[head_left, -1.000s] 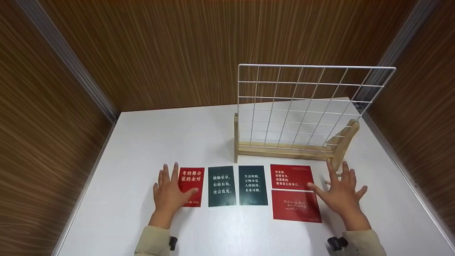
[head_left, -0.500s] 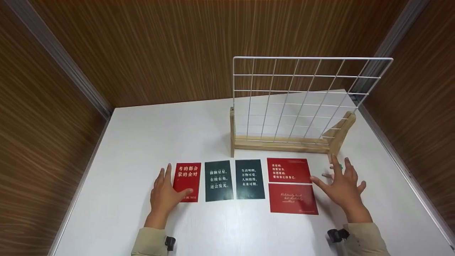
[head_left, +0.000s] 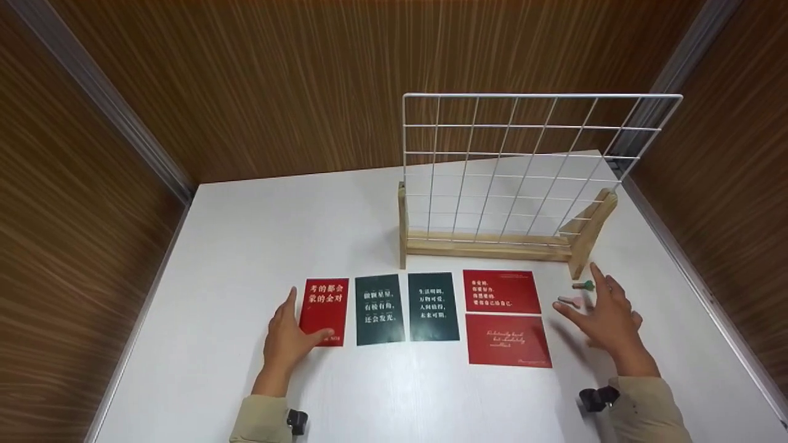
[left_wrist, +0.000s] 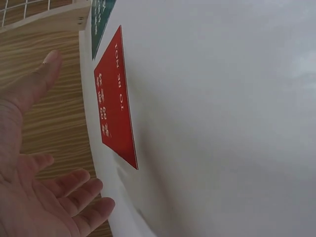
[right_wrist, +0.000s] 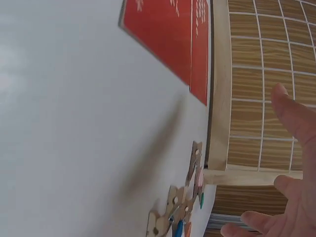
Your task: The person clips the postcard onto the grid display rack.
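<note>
My left hand (head_left: 286,341) hovers with spread fingers at the left edge of a red card (head_left: 323,317); in the left wrist view a gap shows between hand and card. Two dark green cards (head_left: 378,332) (head_left: 434,329) lie to the right of it. Further right, two red cards (head_left: 505,280) (head_left: 508,357) are stacked edge to edge, all printed with white writing. My right hand (head_left: 609,326), fingers apart and holding nothing, is above several small wooden clothespins (head_left: 569,301), partly hidden by it in the head view. Coloured decorations top some clothespins (right_wrist: 195,160) in the right wrist view.
Behind the cards stands a white wire grid (head_left: 508,126) in a wooden base (head_left: 486,249). The white table (head_left: 271,227) meets wood-grain panels (head_left: 295,80) at the back and both sides.
My right hand has shifted rightward, uncovering clothespins near the grid's right foot. The left hand stays by the red card. The head view has tilted slightly, and the cards keep their layout.
</note>
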{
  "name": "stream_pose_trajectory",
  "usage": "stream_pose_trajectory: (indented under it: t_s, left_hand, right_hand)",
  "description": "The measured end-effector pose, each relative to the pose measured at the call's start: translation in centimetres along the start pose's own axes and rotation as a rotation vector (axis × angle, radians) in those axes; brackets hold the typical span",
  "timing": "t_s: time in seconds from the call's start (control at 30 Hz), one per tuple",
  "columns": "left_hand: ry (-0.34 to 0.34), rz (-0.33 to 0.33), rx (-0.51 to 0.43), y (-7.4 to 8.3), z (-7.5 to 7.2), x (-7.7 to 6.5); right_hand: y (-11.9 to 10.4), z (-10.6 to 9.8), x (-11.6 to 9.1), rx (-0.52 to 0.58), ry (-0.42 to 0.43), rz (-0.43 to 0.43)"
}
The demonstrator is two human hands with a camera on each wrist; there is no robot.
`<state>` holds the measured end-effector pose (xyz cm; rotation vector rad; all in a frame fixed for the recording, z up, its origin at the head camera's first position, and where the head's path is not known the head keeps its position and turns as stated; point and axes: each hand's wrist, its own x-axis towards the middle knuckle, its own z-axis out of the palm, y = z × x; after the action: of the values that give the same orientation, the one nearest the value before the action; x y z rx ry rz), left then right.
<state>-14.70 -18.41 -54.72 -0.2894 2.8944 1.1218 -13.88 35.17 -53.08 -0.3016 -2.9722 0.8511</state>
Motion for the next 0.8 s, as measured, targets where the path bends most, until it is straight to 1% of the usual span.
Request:
stream_pose_trajectory:
  t_s: [0.17,0.4,0.63,0.8]
  left_hand:
    - [-0.003,-0.016,-0.022,-0.1,0.2,0.0]
    - [-0.024,-0.041,-0.050,-0.1,0.4,0.1]
    - [-0.022,-0.041,-0.133,-0.3,0.7,0.1]
    - [-0.012,-0.045,-0.177,-0.6,0.8,0.0]
  right_hand:
    - [0.6,-0.4,0.6,0.022,-0.035,0.027]
    - [1.4,-0.6,1.5,0.013,-0.071,0.038]
    - [2.4,-0.8,2.4,0.019,-0.130,0.063]
    - [3.0,-0.9,2.9,0.037,-0.175,0.050]
